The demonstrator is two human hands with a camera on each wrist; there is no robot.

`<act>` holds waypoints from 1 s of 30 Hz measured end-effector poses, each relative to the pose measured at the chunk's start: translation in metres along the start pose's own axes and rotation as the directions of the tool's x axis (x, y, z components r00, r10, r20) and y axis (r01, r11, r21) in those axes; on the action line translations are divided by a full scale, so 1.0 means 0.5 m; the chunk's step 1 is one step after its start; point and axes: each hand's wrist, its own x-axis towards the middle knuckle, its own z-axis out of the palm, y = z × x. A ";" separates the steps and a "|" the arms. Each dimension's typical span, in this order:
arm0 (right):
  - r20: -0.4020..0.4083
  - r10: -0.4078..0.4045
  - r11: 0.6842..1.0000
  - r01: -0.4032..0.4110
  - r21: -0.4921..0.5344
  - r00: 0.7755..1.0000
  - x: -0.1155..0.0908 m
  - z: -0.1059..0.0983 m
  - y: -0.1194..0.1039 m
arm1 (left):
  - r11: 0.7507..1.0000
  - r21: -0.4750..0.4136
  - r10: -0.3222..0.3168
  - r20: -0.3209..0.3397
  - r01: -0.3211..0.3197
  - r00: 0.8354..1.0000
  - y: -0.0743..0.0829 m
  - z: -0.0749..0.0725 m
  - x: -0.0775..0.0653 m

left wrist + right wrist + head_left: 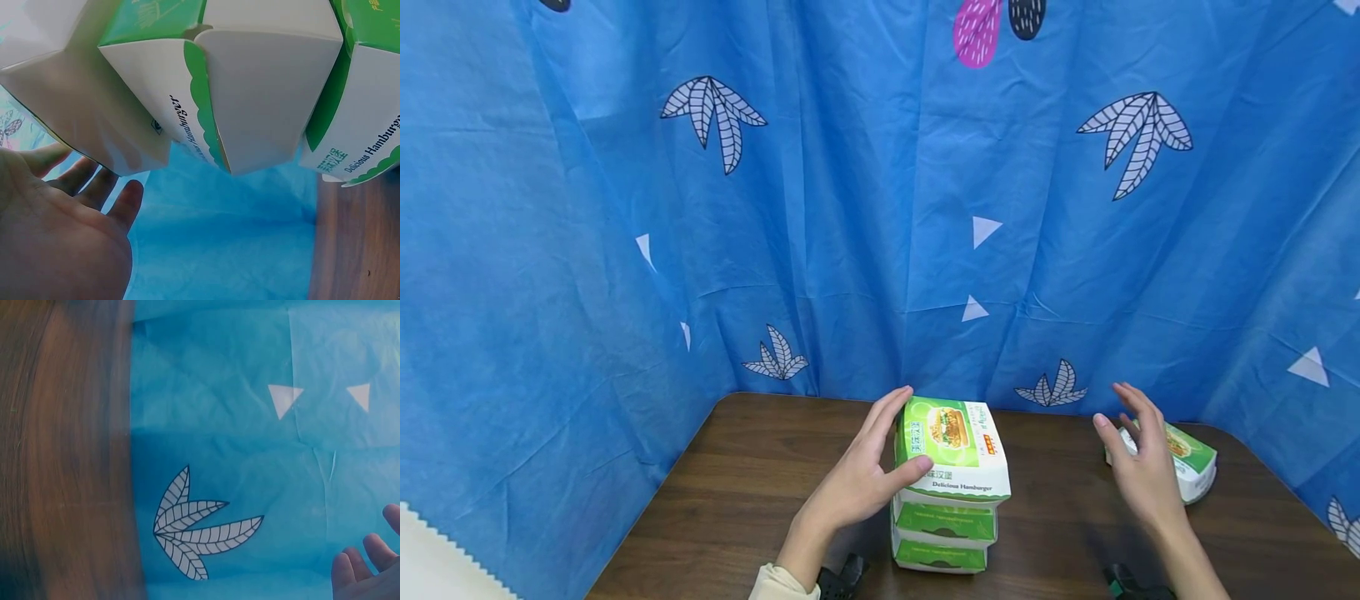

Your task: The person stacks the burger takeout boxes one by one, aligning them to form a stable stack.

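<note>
Hamburger boxes in green and white stand in a stack of three on the table. My left hand (868, 462) is at the left side of the top hamburger box (951, 450), thumb by its front corner and extended fingers along its far left edge. In the left wrist view, fingers (128, 203) lie beside this box and the palm is apart from it. The middle box (947, 521) and bottom box (940, 556) are below. My right hand (1142, 462), fingers spread and holding nothing, is raised in front of another hamburger box (1195, 458), partly hiding it.
A brown wooden table (760, 467) carries the boxes. Behind it hangs a blue curtain (865, 208) with printed leaves and triangles, reaching round both sides. Dark straps (842, 579) are worn on the wrists.
</note>
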 end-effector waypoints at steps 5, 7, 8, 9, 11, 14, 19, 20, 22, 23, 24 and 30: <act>-0.025 0.016 1.000 -0.016 -0.017 1.000 0.002 -0.002 0.006 | 1.000 0.000 -0.001 0.002 0.001 1.000 0.000 -0.001 0.000; -0.034 0.020 1.000 -0.021 -0.022 0.999 0.002 -0.002 0.008 | 1.000 0.001 -0.002 0.001 0.002 1.000 0.000 -0.001 0.000; -0.039 0.024 0.999 -0.025 -0.027 0.999 0.002 -0.002 0.010 | 1.000 0.001 -0.002 0.002 0.002 1.000 0.000 -0.001 -0.001; -0.043 0.026 0.999 -0.027 -0.031 0.999 0.002 -0.001 0.012 | 1.000 0.002 -0.003 0.002 0.003 1.000 0.000 -0.001 -0.001; -0.049 0.025 0.999 -0.027 -0.044 0.998 0.002 0.000 0.016 | 1.000 0.001 -0.006 0.004 0.006 1.000 0.000 -0.001 -0.001; -0.060 0.015 0.998 -0.019 -0.060 0.998 0.004 0.000 0.025 | 1.000 -0.001 -0.008 0.009 0.008 1.000 0.000 -0.001 -0.001; -0.091 0.009 0.997 -0.016 -0.069 0.996 0.007 -0.002 0.041 | 1.000 0.007 -0.009 0.011 0.009 1.000 0.000 -0.001 -0.001; -0.098 0.013 0.997 -0.020 -0.068 0.995 0.007 -0.002 0.044 | 1.000 0.009 -0.009 0.011 0.009 1.000 0.001 -0.001 -0.001; -0.107 0.024 0.997 -0.032 -0.069 0.994 0.009 -0.004 0.049 | 1.000 0.013 -0.009 0.010 0.009 1.000 0.001 -0.001 -0.001; -0.110 0.030 0.997 -0.038 -0.071 0.994 0.009 -0.005 0.052 | 1.000 0.013 -0.010 0.010 0.009 1.000 0.001 -0.001 -0.001; -0.111 0.038 0.996 -0.046 -0.072 0.993 0.010 -0.006 0.054 | 1.000 0.015 -0.010 0.010 0.010 1.000 0.001 -0.001 -0.001; -0.099 0.089 0.991 -0.098 -0.087 0.991 0.011 -0.015 0.068 | 1.000 0.014 -0.012 0.011 0.011 1.000 0.000 -0.001 -0.002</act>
